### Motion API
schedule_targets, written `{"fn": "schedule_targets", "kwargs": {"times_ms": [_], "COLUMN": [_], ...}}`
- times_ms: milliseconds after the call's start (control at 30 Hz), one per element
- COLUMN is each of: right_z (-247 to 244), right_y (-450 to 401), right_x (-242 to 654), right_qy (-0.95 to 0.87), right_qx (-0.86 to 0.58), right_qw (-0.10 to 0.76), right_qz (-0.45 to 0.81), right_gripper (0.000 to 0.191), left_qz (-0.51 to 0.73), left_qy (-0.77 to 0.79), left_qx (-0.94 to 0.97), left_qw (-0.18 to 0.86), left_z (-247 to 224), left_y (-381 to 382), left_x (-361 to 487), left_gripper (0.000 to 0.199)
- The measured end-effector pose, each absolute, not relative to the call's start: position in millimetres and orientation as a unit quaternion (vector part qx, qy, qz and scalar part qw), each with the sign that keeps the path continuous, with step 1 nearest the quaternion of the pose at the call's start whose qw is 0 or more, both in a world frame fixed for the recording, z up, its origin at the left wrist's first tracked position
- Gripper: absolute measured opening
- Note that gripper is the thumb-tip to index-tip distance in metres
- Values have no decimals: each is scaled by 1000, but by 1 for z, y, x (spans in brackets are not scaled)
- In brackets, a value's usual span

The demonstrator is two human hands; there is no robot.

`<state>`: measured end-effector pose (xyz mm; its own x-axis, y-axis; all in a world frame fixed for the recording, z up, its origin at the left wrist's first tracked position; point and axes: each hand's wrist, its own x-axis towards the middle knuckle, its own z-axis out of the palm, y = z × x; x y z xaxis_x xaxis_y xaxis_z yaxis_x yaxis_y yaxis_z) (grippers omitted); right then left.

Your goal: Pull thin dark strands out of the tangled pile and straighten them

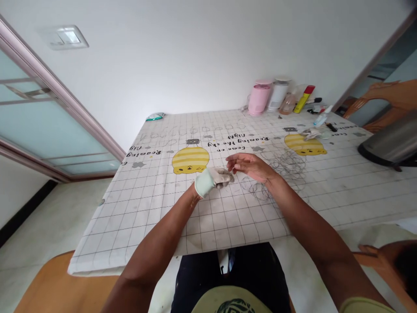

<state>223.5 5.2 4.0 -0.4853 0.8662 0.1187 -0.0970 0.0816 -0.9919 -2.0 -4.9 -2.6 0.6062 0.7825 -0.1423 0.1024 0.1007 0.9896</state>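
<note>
My left hand [215,180] wears a pale glove with a mint-green cuff, its fingers pinched together over the middle of the table. Bare and just to its right, my right hand [249,167] has its thumb and fingers brought together close to the gloved fingertips. Whatever is between the fingers of either hand is too small to make out. Tangled thin grey loops [288,167] lie on the tablecloth beyond my right wrist, and a smaller tangle [260,191] lies beneath that wrist. Faint loops [195,130] are laid out in rows near the table's back left.
A pink cylinder [259,99], a white cylinder [278,94], a bottle [288,104] and a yellow can [303,100] stand at the back right. A glove [314,132] lies nearer. A metal kettle [391,141] is at the right; a green packet [155,116] sits at the back left corner.
</note>
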Motion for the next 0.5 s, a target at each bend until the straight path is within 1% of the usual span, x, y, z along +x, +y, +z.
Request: {"fn": "schedule_targets", "kwargs": {"times_ms": [67,133,267,400,500], "right_z": [1,-2,-8,-13,-15], "right_y": [5,3,0,-5,-6], "right_x": [221,219,214,209,211], "right_qy": [-597,-583,-573,-556,-534], "right_qx": [-291,-280,-269,-291,-301], "right_qw": [407,426,484,551,564], "right_qz": [627,632,604,550,553], "right_gripper": [40,30,17,14,17], "left_qz": [249,247,247,256,275], "left_qy": [342,334,317,308,311], "left_qx": [614,601,562,531,516], "left_qw": [666,682,723,747,750], "left_z": [-4,-7,-13,-15,-17], "left_y": [-5,-4,-1,-2,-5], "left_x": [-4,-5,-4,1,4], "left_gripper": [29,30,37,45,44]}}
